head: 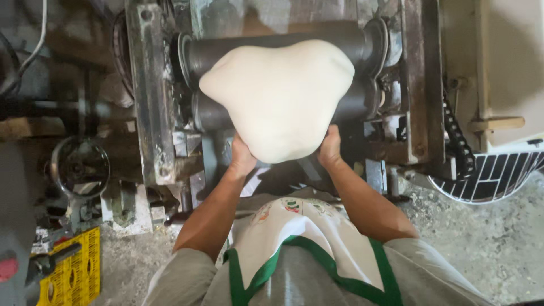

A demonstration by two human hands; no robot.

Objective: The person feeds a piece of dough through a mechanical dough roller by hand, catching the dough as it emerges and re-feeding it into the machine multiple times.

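Here, the fingers of both hands curl under the lower edge of a large, pale sheet of dough (280, 96), gripping it: the left hand (242, 157) at its lower left, the right hand (330, 146) at its lower right. The dough drapes over two dark steel rollers (209, 54) of a worn metal machine. Right of the dough runs a drive chain (460, 144); left of it sits a handwheel (79, 166) and, lower, a yellow crate (76, 275).
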